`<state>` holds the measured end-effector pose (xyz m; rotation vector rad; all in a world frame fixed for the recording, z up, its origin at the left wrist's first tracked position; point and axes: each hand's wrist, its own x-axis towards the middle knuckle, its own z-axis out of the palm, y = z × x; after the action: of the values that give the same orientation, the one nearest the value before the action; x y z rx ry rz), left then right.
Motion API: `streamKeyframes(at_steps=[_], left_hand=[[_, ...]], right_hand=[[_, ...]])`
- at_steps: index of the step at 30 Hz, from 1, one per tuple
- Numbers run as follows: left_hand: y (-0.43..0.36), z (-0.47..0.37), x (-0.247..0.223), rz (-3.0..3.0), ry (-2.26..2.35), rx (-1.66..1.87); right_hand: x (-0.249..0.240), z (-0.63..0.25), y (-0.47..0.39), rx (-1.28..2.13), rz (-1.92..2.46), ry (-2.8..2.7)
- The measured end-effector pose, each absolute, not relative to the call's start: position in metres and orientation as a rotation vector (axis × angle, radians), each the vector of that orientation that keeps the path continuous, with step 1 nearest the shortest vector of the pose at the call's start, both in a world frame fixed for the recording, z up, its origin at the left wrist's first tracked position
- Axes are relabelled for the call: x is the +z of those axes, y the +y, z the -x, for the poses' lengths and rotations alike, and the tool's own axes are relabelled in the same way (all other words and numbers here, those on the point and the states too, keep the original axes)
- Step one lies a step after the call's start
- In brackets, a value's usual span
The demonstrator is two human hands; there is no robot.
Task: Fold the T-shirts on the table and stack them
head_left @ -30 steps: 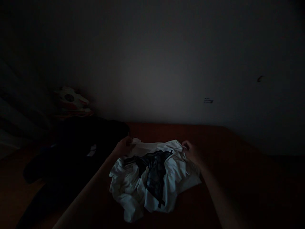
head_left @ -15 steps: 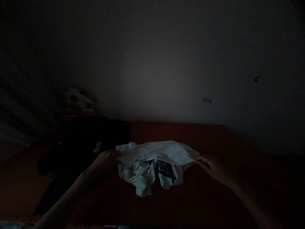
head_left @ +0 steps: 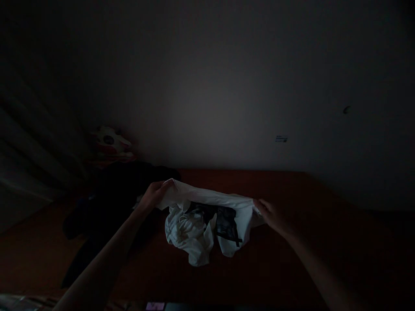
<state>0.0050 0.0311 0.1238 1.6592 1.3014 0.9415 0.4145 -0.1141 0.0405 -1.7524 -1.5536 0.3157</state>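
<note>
A white T-shirt-like garment point(head_left: 199, 252) with a dark printed patch point(head_left: 227, 224) lies crumpled on the reddish-brown table point(head_left: 246, 280). Its far edge is lifted and stretched between my two hands. My left hand point(head_left: 156, 194) is closed on the left end of that edge, and my right hand point(head_left: 266, 211) pinches the right end. Below the raised edge, the rest of the cloth rests bunched on the surface. Dim light hides the garment's exact cut.
Dark clothing point(head_left: 106, 207) is heaped on the left of the table. Behind it sits a white and red toy-like figure point(head_left: 112, 140). A wall with a small label point(head_left: 281, 139) rises at the back; a pale curtain point(head_left: 26, 151) hangs at far left.
Both hands have raised the garment's far edge, the left one higher. More of the dark patch and bunched cloth beneath now shows. My right hand has shifted slightly inward.
</note>
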Motion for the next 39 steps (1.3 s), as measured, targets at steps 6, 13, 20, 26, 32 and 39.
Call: streamKeyframes(at_steps=[6, 13, 20, 26, 32, 39], left_hand=[[0.023, -0.003, 0.133, -1.7, 1.261, 0.956], [0.02, 0.014, 0.123, -2.098, 1.247, 0.641], [0.028, 0.039, 0.127, -1.806, 1.51, 1.316], [0.03, 0.03, 0.134, -2.028, 1.398, 1.136], [0.021, 0.041, 0.11, -2.116, 1.162, 0.205], [0.024, 0.034, 0.116, -1.771, 0.93, -0.276]], right_hand=[[0.063, -0.434, -0.12, 0.397, 1.937, -1.334], [0.073, -0.42, -0.145, 0.444, 1.824, -1.648], [0.084, -0.439, -0.142, 0.27, 1.68, -1.516], [0.1, -0.449, -0.136, -0.124, 1.679, -1.338], [0.089, -0.452, -0.158, 0.202, 1.895, -1.551], [0.087, -0.461, -0.174, 1.386, 1.785, -1.786]])
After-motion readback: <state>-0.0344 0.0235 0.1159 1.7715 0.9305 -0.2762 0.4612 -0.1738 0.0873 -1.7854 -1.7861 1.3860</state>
